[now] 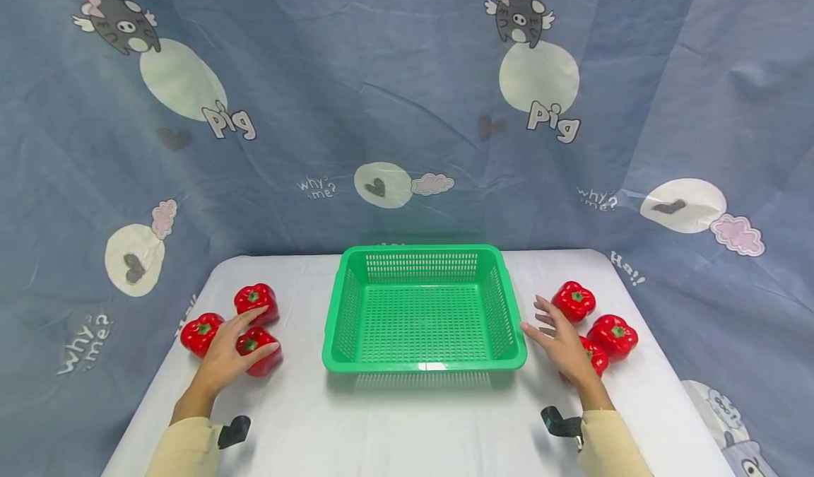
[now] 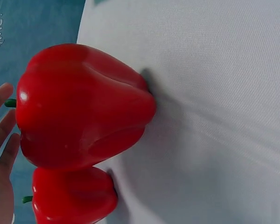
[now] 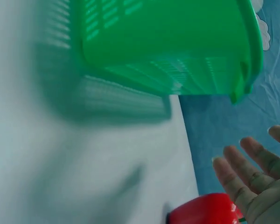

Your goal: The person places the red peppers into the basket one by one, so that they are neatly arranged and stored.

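Note:
On the left of the table are a rear red bell pepper (image 1: 257, 299), an outer red bell pepper (image 1: 200, 333) and a near red bell pepper (image 1: 266, 365). My left hand (image 1: 230, 353) hovers around the top of the near one, its thumb and fingers spread apart. In the left wrist view, the fingertips are beside the green stem of a large bell pepper (image 2: 84, 107). A green plastic basket (image 1: 422, 366) stands mid-table with nothing inside. Between its right wall and the right-hand peppers is my right hand (image 1: 562, 343), holding nothing, fingers extended and loosely spread.
On the right side sit a rear bell pepper (image 1: 574, 302), an outer bell pepper (image 1: 613, 337) and a near bell pepper (image 1: 596, 355) partly hidden by the right hand. A white cloth (image 1: 394, 427) covers the table. Behind it hangs a blue printed curtain (image 1: 407, 109).

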Demonstrator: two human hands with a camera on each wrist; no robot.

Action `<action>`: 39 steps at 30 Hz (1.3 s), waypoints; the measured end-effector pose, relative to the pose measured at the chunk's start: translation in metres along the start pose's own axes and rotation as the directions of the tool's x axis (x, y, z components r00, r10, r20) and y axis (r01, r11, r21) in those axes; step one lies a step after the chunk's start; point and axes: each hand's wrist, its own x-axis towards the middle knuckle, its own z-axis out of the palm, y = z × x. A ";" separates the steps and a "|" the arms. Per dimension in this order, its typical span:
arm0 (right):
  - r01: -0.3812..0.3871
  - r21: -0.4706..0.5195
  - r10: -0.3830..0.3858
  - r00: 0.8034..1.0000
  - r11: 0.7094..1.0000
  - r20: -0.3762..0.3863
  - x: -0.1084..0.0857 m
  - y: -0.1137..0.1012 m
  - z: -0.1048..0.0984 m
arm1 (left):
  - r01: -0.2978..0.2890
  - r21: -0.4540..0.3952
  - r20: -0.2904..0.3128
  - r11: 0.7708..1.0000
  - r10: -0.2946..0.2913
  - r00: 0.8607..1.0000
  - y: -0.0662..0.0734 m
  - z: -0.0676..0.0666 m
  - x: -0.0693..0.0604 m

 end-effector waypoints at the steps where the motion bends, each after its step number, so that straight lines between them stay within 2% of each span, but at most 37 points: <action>1: -0.006 0.018 0.006 1.000 1.000 -0.002 0.000 0.001 0.001 | 0.001 -0.006 0.003 1.000 -0.001 1.000 -0.001 0.000 0.000; 11: -0.076 0.127 0.078 0.997 0.989 -0.014 0.002 0.008 0.013 | 0.044 -0.064 0.050 0.997 -0.041 0.998 -0.006 0.004 0.000; 16: -0.098 0.204 0.105 0.994 0.974 -0.027 0.004 0.011 0.018 | 0.053 -0.060 0.073 0.997 -0.048 0.996 -0.008 0.005 0.000; 25: -0.150 0.247 0.165 0.985 0.957 -0.043 0.006 0.009 0.024 | 0.091 -0.054 0.112 0.994 -0.084 0.990 -0.013 0.007 0.002; 30: -0.193 0.302 0.214 0.976 0.934 -0.037 0.006 0.008 0.026 | 0.107 -0.057 0.130 0.993 -0.099 0.987 -0.017 0.008 0.002; 39: -0.255 0.395 0.279 0.960 0.883 -0.005 0.009 0.013 0.027 | 0.096 -0.055 0.129 0.994 -0.088 0.988 -0.021 0.010 0.003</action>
